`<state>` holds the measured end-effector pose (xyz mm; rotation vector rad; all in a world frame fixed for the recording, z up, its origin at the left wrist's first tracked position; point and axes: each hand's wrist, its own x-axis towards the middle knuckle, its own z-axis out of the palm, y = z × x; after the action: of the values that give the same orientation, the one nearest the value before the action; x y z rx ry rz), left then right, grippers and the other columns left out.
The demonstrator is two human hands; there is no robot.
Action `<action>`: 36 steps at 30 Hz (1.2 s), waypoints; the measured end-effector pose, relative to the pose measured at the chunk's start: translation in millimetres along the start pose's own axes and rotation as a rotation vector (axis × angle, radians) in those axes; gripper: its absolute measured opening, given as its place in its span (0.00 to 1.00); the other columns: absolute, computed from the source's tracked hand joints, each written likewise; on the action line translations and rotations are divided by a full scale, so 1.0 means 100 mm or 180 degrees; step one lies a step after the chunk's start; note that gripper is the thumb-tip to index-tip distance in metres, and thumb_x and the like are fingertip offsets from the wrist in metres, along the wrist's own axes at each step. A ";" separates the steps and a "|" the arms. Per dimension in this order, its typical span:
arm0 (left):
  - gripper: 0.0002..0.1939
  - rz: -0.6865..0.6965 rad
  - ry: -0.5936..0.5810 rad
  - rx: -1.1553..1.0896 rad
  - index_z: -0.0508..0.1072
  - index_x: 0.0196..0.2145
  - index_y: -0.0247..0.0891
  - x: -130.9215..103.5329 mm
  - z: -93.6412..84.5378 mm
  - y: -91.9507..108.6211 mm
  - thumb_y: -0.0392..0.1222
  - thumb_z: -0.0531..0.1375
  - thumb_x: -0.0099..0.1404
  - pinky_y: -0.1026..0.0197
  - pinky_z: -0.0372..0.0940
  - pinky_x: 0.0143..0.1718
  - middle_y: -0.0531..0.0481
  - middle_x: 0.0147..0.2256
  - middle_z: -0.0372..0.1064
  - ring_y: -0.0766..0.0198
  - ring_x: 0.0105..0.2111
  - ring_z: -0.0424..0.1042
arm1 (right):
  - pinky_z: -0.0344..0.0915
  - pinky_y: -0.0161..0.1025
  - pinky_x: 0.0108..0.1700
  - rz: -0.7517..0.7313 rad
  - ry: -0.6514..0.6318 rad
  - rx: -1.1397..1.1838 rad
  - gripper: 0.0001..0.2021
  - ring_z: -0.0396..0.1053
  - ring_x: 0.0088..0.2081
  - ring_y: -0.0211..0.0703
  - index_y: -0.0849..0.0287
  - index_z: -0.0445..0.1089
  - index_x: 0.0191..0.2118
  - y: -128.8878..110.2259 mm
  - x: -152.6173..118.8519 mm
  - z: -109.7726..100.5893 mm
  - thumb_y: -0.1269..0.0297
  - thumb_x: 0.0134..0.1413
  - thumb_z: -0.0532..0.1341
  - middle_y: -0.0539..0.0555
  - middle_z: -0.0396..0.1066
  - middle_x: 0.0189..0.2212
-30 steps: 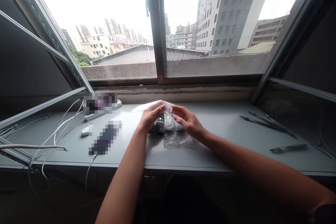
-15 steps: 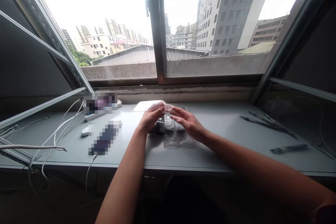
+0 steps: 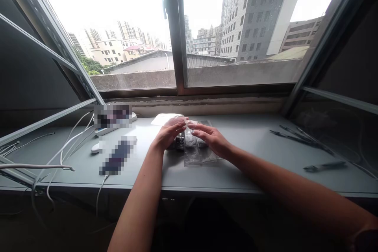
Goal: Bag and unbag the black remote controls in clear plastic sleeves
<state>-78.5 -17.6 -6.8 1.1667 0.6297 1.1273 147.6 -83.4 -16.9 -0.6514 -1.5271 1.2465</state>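
My left hand (image 3: 167, 136) and my right hand (image 3: 214, 138) meet at the top of a clear plastic bag (image 3: 199, 159) lying on the desk. Their fingers are fairly straight and close together, with the thin film pinched between thumbs and fingers. Grey objects show through the bag, but I cannot make out what they are. Beside the bag, partly under my left hand, is a dark device with a keypad of small light keys (image 3: 180, 141). Behind my left hand a white flat sheet (image 3: 165, 119) catches the window light.
On the left of the grey desk (image 3: 251, 173) are a blurred-out phone-like item (image 3: 118, 156), a white mouse-like object (image 3: 95, 148), a power strip (image 3: 134, 117) and white cables (image 3: 66, 141). Dark cables (image 3: 298, 138) and a pen-like item (image 3: 325, 166) lie right. Metal frames flank the window.
Both hands have lowered slightly, and the lifted film between them sits flatter. My right fingers have moved a little left, closer to my left fingertips.
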 end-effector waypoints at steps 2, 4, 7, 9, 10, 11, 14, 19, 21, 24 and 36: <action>0.25 0.0071 0.0158 -0.0196 0.85 0.50 0.37 0.01 0.00 0.02 0.44 0.81 0.56 0.52 0.70 0.58 0.38 0.56 0.80 0.50 0.55 0.78 | 0.59 0.58 0.75 -0.0048 0.0119 -0.0140 0.18 0.69 0.69 0.58 0.46 0.84 0.57 -0.02 -0.01 0.00 0.49 0.67 0.70 0.52 0.76 0.65; 0.25 0.0236 0.0358 -0.0458 0.84 0.51 0.39 0.03 0.00 0.05 0.47 0.80 0.58 0.53 0.70 0.58 0.40 0.58 0.79 0.52 0.56 0.77 | 0.63 0.57 0.73 -0.0069 0.0212 -0.0215 0.18 0.72 0.65 0.57 0.47 0.84 0.56 -0.06 -0.02 0.00 0.48 0.66 0.70 0.53 0.77 0.63; 0.20 0.0416 0.0717 -0.0775 0.83 0.49 0.41 0.06 -0.03 0.08 0.51 0.76 0.62 0.56 0.71 0.56 0.43 0.56 0.79 0.55 0.55 0.77 | 0.63 0.57 0.72 -0.0021 0.0253 -0.0265 0.20 0.71 0.67 0.59 0.47 0.84 0.56 -0.10 -0.03 0.02 0.46 0.64 0.72 0.53 0.77 0.64; 0.18 0.0430 0.0826 -0.0848 0.82 0.48 0.42 0.07 -0.04 0.08 0.48 0.76 0.62 0.57 0.71 0.54 0.45 0.53 0.80 0.58 0.52 0.77 | 0.62 0.58 0.73 0.0045 0.0211 -0.0178 0.22 0.70 0.69 0.61 0.47 0.83 0.59 -0.10 -0.03 0.03 0.45 0.63 0.72 0.54 0.77 0.65; 0.18 0.0424 0.0827 -0.0851 0.83 0.48 0.42 0.07 -0.04 0.08 0.47 0.76 0.62 0.57 0.70 0.54 0.46 0.51 0.80 0.58 0.51 0.78 | 0.62 0.59 0.74 0.0061 0.0169 -0.0098 0.24 0.70 0.69 0.61 0.47 0.81 0.61 -0.09 -0.03 0.03 0.45 0.63 0.73 0.54 0.77 0.65; 0.18 0.0404 0.0793 -0.0832 0.83 0.48 0.43 0.07 -0.04 0.07 0.46 0.76 0.61 0.57 0.70 0.55 0.47 0.50 0.81 0.59 0.51 0.78 | 0.61 0.59 0.74 0.0057 0.0112 -0.0024 0.26 0.69 0.70 0.61 0.46 0.80 0.63 -0.09 -0.03 0.04 0.46 0.63 0.73 0.54 0.76 0.66; 0.19 0.0323 0.0607 -0.0721 0.83 0.47 0.43 0.05 -0.01 0.05 0.45 0.78 0.59 0.56 0.70 0.56 0.47 0.48 0.81 0.56 0.51 0.78 | 0.57 0.58 0.76 -0.0064 -0.0062 0.0001 0.27 0.66 0.73 0.59 0.45 0.77 0.66 -0.06 -0.02 0.03 0.45 0.65 0.72 0.52 0.73 0.69; 0.15 0.0358 0.0529 -0.0793 0.82 0.43 0.42 0.04 -0.01 0.06 0.43 0.77 0.58 0.56 0.69 0.56 0.47 0.46 0.80 0.57 0.51 0.77 | 0.52 0.60 0.79 -0.0139 -0.0081 -0.0349 0.26 0.56 0.78 0.61 0.43 0.78 0.66 -0.08 -0.03 -0.01 0.43 0.66 0.70 0.50 0.67 0.73; 0.12 0.0488 0.0671 -0.0912 0.81 0.39 0.42 0.05 -0.04 0.07 0.40 0.76 0.59 0.57 0.69 0.57 0.48 0.46 0.80 0.60 0.50 0.77 | 0.55 0.62 0.77 -0.0066 -0.0077 -0.0345 0.27 0.59 0.76 0.63 0.42 0.78 0.66 -0.11 -0.04 -0.02 0.42 0.65 0.70 0.50 0.66 0.74; 0.11 0.0552 0.0710 -0.0940 0.81 0.40 0.43 0.03 -0.06 0.10 0.37 0.73 0.60 0.57 0.68 0.59 0.50 0.44 0.79 0.60 0.51 0.77 | 0.64 0.64 0.72 0.0001 -0.0154 -0.0190 0.30 0.68 0.71 0.64 0.41 0.75 0.68 -0.14 -0.05 0.01 0.41 0.64 0.71 0.52 0.67 0.73; 0.26 0.0339 0.0392 -0.0940 0.78 0.58 0.42 -0.01 0.04 0.15 0.54 0.69 0.66 0.49 0.71 0.61 0.40 0.61 0.76 0.47 0.63 0.74 | 0.58 0.64 0.75 -0.0524 -0.0202 -0.1227 0.26 0.67 0.72 0.65 0.45 0.76 0.68 -0.12 -0.08 -0.01 0.46 0.69 0.68 0.54 0.71 0.70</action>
<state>-80.3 -20.2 8.6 0.8904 0.4790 1.3408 152.8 -93.5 -8.5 -0.7199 -1.8560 0.8621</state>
